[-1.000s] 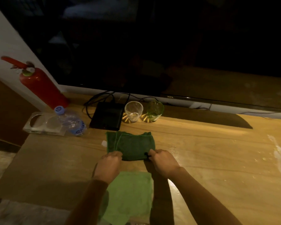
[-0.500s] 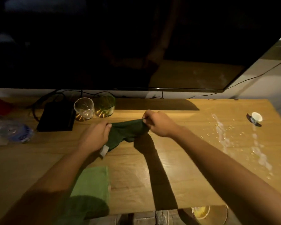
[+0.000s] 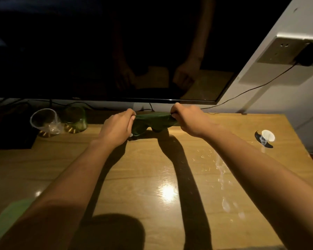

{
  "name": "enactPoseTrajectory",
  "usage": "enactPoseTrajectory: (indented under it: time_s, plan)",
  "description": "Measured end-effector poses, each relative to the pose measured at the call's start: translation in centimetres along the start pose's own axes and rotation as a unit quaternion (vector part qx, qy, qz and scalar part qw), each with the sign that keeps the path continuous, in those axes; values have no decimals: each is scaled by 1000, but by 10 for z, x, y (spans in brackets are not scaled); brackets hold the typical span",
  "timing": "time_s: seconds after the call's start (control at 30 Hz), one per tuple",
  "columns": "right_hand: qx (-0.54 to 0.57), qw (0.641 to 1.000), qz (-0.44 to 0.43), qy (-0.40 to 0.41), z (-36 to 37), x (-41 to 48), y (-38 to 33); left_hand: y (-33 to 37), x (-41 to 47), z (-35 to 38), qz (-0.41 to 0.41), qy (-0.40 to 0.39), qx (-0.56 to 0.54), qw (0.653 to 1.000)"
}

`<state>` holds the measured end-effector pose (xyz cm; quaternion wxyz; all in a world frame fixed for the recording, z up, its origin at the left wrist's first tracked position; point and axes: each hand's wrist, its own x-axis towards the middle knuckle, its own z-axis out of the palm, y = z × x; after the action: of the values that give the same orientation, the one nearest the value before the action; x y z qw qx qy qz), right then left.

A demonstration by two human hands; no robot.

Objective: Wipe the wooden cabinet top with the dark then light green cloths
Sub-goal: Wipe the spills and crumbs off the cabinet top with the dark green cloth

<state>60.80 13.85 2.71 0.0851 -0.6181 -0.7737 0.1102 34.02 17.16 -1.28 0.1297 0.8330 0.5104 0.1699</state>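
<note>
Bare forearms, no sleeves, no jewellery

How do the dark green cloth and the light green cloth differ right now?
The dark green cloth is lifted and stretched between the left hand and right hand, sagging in the middle; the light green cloth lies flat and untouched at the cabinet top's near left edge. The dark one is fully visible, the light one partly hidden by the left forearm.

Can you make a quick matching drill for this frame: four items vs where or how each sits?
Things:
1. dark green cloth
2. light green cloth
3. clear glass
4. spilled liquid

States:
A. streaked on the cabinet top, right side
B. stretched between both hands
C. lying flat at the near left edge
D. standing at the back left beside a green glass

Pairs: 1-B, 2-C, 3-D, 4-A
</note>
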Motion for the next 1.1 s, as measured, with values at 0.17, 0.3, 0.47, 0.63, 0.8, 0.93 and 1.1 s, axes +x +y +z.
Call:
enactPoseTrajectory:
  time_s: [0.17, 0.3, 0.47, 0.63, 0.8, 0.93, 1.1]
  plan:
    - [-10, 994, 33, -102, 58, -39, 39, 10, -30, 78, -19, -98, -1, 995]
    - [20, 981, 53, -184, 105, -67, 44, 14, -56, 117, -36, -175, 28, 984]
    - [-18, 992, 10, -127, 122, -69, 40, 28, -50, 114, 70, -132, 113, 982]
    - [32, 993, 30, -112, 138, -60, 23, 41, -53, 137, 17, -192, 108, 975]
    - [-63, 988, 39, -134, 152, -59, 19, 33, -58, 149, -35, -189, 107, 976]
    - [-56, 990, 43, -123, 156, -63, 14, 28, -59, 149, -68, -192, 74, 976]
    - [-12, 991, 37, -126, 155, -74, 18, 33, -71, 143, -88, -206, 46, 973]
